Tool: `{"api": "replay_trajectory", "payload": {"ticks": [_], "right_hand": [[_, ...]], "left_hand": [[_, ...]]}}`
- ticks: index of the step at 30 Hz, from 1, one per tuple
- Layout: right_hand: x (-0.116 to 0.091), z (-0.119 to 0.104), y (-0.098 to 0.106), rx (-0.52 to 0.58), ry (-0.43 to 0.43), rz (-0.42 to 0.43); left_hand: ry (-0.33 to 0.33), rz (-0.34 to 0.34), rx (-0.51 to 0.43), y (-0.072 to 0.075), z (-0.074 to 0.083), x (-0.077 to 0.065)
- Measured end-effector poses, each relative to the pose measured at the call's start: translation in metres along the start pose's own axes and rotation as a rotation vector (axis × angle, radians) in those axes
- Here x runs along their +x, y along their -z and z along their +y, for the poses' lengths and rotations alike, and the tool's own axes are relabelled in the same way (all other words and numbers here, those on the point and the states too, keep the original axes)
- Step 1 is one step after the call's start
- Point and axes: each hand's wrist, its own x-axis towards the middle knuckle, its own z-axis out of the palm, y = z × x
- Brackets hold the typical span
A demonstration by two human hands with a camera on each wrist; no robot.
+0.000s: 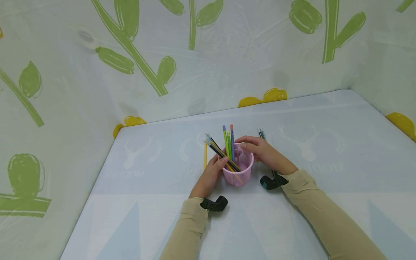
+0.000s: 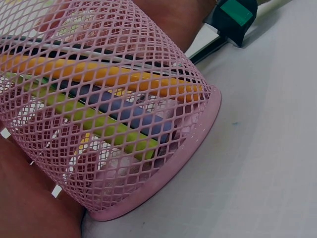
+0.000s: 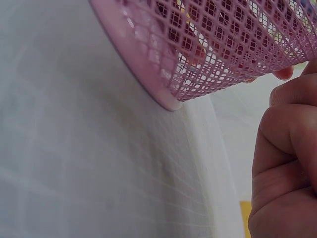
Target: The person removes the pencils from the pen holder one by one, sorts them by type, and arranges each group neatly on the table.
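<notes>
A pink mesh pencil holder [image 1: 236,179] is between my two hands, apparently tilted. My left hand [image 1: 208,178] grips its left side, the thumb by the leaning pencils. At the right rim, my right hand [image 1: 267,153] holds the holder with bent fingers; these curled fingers [image 3: 285,134] show in the right wrist view. Inside stand a yellow-green pencil [image 1: 225,139] and a purple pencil [image 1: 232,139], with a bundle of dark striped pencils [image 1: 215,147] slanting out to the left. Through the mesh in the left wrist view, an orange pencil [image 2: 114,77] is visible.
On the table [image 1: 156,177], a yellow pencil [image 1: 205,157] lies left of the holder. Several dark pencils [image 1: 261,133] lie partly hidden beneath the right hand and forearm. A leaf-patterned sheet [image 1: 227,72] rises behind the table. Each wrist wears a black camera [image 1: 216,204].
</notes>
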Motion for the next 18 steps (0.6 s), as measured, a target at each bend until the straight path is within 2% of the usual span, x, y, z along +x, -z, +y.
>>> {"api": "replay_trajectory", "payload": {"ticks": [8,18], "right_hand": [[0.0001,0.0001,0.0000,-0.007,0.007,-0.003],[0.0005,0.0006,-0.0003,-0.010,0.004,0.003]], "left_hand": [[0.017,0.019,-0.003,-0.0009,0.0000,-0.0004],[0.005,0.000,-0.002,-0.0009,0.0016,-0.0009]]}}
